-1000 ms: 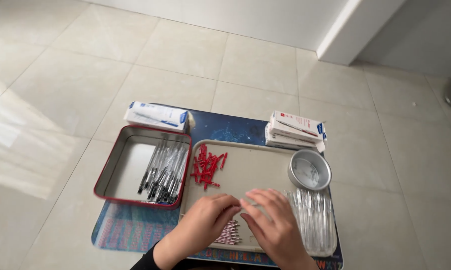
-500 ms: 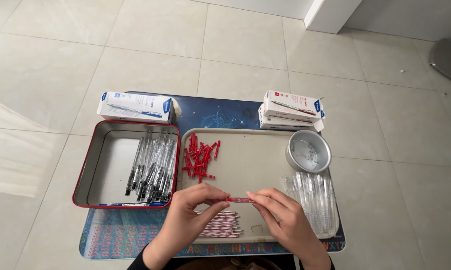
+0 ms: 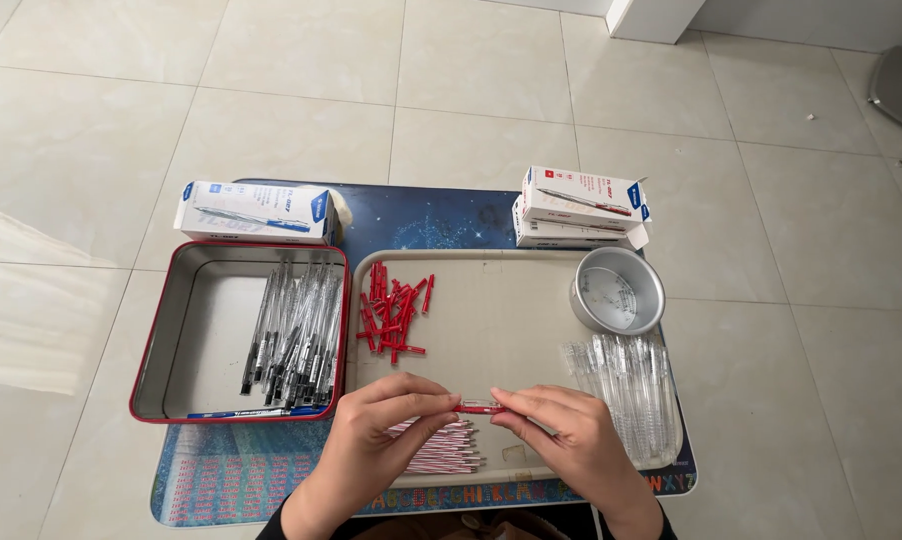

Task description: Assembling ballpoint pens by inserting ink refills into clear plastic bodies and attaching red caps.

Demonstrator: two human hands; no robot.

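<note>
My left hand [image 3: 371, 440] and my right hand [image 3: 571, 440] meet over the near edge of a beige tray [image 3: 511, 310]. Together they pinch a thin red pen part [image 3: 479, 408] between their fingertips, held level. Just under it lies a bundle of red-and-white refills [image 3: 441, 452]. Farther up the tray is a heap of red pen caps [image 3: 393, 308]. Several clear pen barrels [image 3: 626, 385] lie to the right of my right hand.
A red-rimmed metal tin [image 3: 176, 345] at the left holds several dark pens [image 3: 296, 335]. A round metal bowl [image 3: 617, 290] sits at the tray's far right. A blue-and-white box [image 3: 254, 211] and stacked red-and-white boxes [image 3: 579, 205] lie behind on a blue mat [image 3: 441, 215]. Tiled floor surrounds everything.
My hands have come up off the refill bundle and now hold one red pen part between them. The view has tilted downward and closer to the tray.
</note>
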